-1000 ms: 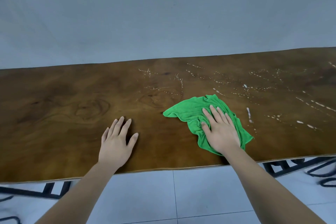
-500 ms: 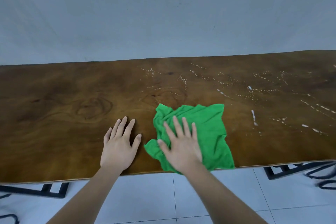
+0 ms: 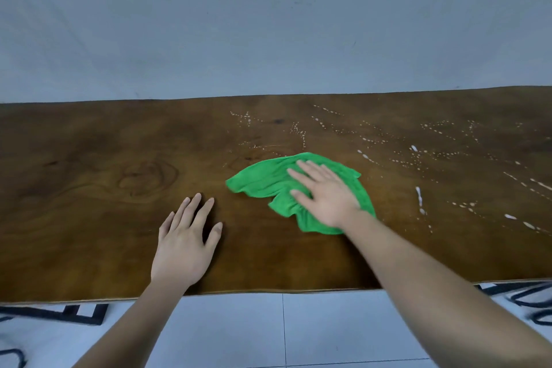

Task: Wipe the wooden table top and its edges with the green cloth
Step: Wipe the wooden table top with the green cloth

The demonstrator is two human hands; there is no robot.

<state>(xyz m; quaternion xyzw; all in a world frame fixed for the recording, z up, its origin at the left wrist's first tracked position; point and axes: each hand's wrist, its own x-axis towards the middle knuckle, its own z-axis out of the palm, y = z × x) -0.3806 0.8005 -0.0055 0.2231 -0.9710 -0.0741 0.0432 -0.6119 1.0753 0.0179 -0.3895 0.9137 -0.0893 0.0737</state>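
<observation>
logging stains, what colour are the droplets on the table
White, dotted in trails across the wooden table top's right half; head view.

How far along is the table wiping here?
Done, seemingly: the left stretch of the wooden table top shows no specks. In hand: the right hand presses the green cloth flat mid-table; the left hand rests on wood. Left: white droplets across the right side, and the edges.
</observation>
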